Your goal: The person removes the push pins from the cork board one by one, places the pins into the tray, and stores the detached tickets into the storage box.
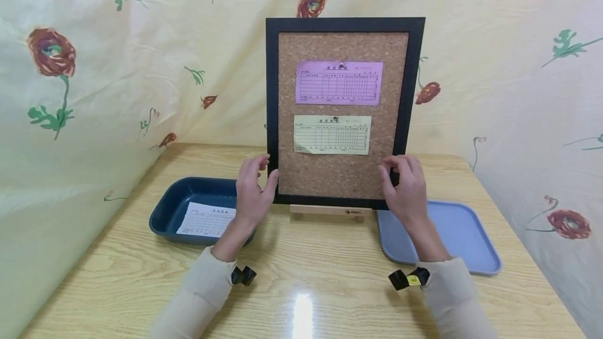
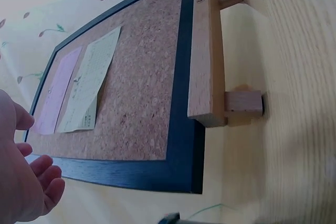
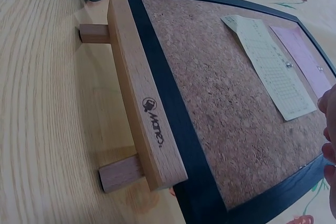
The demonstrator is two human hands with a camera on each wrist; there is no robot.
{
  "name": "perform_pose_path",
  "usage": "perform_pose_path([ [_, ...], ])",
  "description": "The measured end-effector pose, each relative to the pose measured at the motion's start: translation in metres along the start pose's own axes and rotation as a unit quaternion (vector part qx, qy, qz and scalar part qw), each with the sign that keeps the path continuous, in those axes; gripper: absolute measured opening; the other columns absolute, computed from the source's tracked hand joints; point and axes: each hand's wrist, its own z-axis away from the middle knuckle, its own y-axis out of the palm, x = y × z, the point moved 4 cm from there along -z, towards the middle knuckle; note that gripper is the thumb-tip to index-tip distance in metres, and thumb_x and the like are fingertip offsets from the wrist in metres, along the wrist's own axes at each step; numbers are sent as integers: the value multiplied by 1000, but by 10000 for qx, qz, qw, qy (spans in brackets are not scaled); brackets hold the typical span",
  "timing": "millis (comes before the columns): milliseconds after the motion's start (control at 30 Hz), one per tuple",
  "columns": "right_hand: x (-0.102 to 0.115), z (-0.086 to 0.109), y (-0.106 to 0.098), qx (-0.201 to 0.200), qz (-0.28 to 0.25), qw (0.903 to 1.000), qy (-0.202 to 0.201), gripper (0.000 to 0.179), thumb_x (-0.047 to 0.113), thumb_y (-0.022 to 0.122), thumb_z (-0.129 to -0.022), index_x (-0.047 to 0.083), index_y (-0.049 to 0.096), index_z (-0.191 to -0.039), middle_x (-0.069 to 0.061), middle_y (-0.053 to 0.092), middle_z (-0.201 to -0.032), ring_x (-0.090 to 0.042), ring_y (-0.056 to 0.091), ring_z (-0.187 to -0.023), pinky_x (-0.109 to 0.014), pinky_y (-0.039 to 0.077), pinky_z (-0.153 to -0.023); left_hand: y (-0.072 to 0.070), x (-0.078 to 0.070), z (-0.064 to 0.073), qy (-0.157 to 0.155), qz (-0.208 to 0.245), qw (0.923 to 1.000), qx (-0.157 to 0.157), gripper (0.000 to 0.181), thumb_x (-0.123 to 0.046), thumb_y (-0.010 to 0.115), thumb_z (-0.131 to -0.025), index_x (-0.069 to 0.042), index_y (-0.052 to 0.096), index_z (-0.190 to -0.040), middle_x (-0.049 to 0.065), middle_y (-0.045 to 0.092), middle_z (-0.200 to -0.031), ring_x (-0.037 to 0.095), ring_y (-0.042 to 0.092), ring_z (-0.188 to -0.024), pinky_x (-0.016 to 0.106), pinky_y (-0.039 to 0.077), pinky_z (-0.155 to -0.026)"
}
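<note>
A black-framed corkboard (image 1: 334, 177) stands upright on a wooden stand (image 1: 330, 210). A pink receipt slip (image 1: 339, 82) is pinned on it above a pale yellow-green slip (image 1: 332, 135), each with a pushpin at its top edge. The lower slip's bottom corner curls off the cork in the left wrist view. My left hand (image 1: 253, 192) hovers by the board's left side, fingers loosely bent around nothing. At the right side, my right hand (image 1: 406, 187) has bent fingers and thumb spread apart, overlapping the frame in the head view. Only its edge shows in the right wrist view.
On the left, a dark blue basin (image 1: 165, 218) holds a white receipt slip (image 1: 207, 219). A light blue tray (image 1: 464, 234) lies at the right, partly behind my right forearm. Flowered cloth (image 1: 141, 67) hangs behind the wooden table (image 1: 301, 271).
</note>
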Motion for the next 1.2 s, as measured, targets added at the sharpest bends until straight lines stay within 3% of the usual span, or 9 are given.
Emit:
perform_pose_path([
  [300, 5, -5, 7, -16, -48, 9999, -130, 20, 5, 68, -92, -9, 62, -106, -26, 57, -104, -38, 56, -94, -44, 47, -82, 12, -4, -6, 220, -55, 9997, 0, 34, -4, 67, -91, 11, 60, -120, 28, 62, -112, 36, 59, -104, 49, 51, -91],
  [933, 12, -13, 22, -16, -58, 9998, -209, 25, 10, 69, -91, -7, 63, -109, -25, 58, -107, -39, 55, -98, -48, 45, -84, 28, 0, -15, 76, -237, 9996, 123, 40, -6, 68, -91, 9, 57, -126, 27, 53, -128, 40, 51, -121, 55, 46, -102],
  [1200, 18, -18, 27, -5, -82, 9993, -355, 25, 10, 69, -91, -6, 63, -109, -25, 59, -108, -39, 56, -103, -49, 45, -85, 31, 3, -22, 215, -377, 9990, 61, 42, -8, 68, -91, 9, 55, -128, 29, 51, -132, 42, 48, -125, 56, 45, -104],
])
